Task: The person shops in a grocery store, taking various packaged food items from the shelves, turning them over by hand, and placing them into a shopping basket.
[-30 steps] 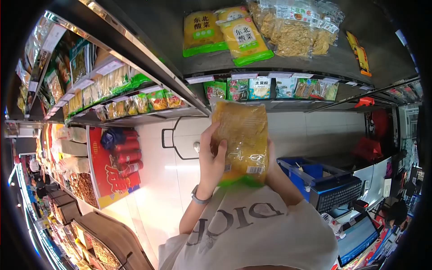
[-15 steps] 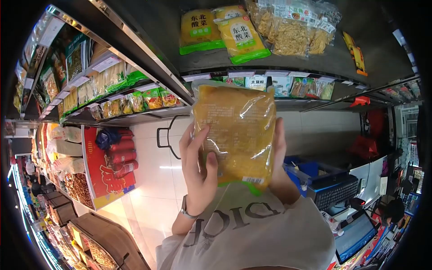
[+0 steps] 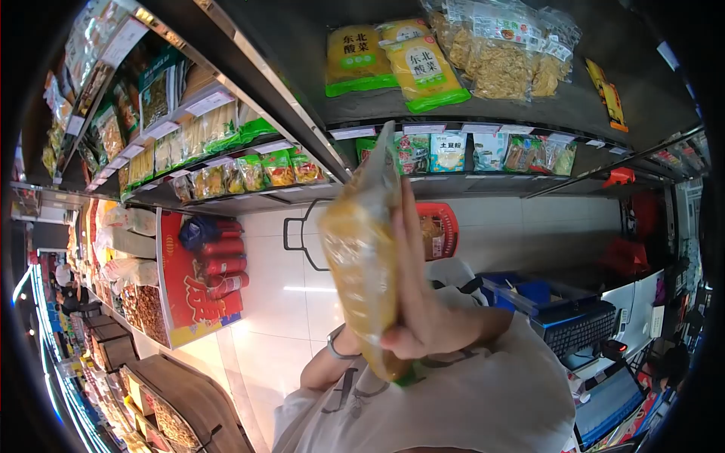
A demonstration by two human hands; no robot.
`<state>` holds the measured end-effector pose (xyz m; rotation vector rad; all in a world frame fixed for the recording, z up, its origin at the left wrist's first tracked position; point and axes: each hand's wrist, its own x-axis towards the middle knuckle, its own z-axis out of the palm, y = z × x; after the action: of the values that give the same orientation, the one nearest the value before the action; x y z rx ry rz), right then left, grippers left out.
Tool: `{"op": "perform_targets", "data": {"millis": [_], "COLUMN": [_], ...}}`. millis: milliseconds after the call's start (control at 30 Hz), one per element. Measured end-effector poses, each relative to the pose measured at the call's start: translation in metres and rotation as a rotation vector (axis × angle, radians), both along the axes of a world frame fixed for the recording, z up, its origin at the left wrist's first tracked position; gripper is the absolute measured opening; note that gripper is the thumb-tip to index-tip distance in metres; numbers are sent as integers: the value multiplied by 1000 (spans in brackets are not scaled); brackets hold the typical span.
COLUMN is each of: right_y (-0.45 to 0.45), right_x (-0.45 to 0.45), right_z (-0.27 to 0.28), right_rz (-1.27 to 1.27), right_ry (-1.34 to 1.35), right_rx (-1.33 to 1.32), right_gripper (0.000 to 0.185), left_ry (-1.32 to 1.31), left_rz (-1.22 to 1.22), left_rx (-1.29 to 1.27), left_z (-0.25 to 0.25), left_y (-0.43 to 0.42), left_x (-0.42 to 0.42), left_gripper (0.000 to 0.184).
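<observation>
A clear plastic bag of yellow food (image 3: 359, 264) is turned nearly edge-on in front of my shirt. My right hand (image 3: 419, 302) grips its right side, with the thumb near the lower edge and the fingers stretched up along it. My left hand is hidden behind the lower part of the bag; only its wrist with a watch (image 3: 343, 343) shows. Similar yellow bags with green bottoms (image 3: 427, 72) lie on the dark shelf above, beside clear bags of dried food (image 3: 506, 57).
A red basket (image 3: 449, 226) with a package inside stands on the floor behind my right hand. Shelves of packets (image 3: 279, 170) run along the left. A red display box (image 3: 185, 287) stands at left, a keyboard (image 3: 578, 328) and blue crate (image 3: 529, 291) at right.
The bag has turned from its broad printed side to nearly edge-on. My right hand has come into full view on its side, while my left hand has gone behind it. The red basket now shows.
</observation>
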<state>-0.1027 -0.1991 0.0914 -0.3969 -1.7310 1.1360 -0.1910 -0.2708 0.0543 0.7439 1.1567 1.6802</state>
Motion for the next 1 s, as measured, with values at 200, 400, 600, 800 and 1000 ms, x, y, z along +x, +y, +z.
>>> {"op": "perform_targets", "data": {"millis": [200,400,600,800,1000], "right_y": [13,-11,-8,-23,-22], "right_x": [20,21,48,27,18], "right_z": [20,-7,-29,-54,-44], "right_rz": [-164,160,753,995,560], "right_ry": [-514,193,182,841,738], "right_rx": [350,-734,-1527,-1414,-1556], "right_gripper": [88,84,84,78,61], "left_ry": [-276,-445,-542,-661,-682], "left_rz": [34,23,-12,-19,157], "left_rx": [33,73,127,215,297], "left_z": [11,23,36,51,81], "left_y": [4,-7,-17,-26,-18], "left_x": [-15,-31,-37,-33,-6], "left_gripper": [82,83,84,84,83]}}
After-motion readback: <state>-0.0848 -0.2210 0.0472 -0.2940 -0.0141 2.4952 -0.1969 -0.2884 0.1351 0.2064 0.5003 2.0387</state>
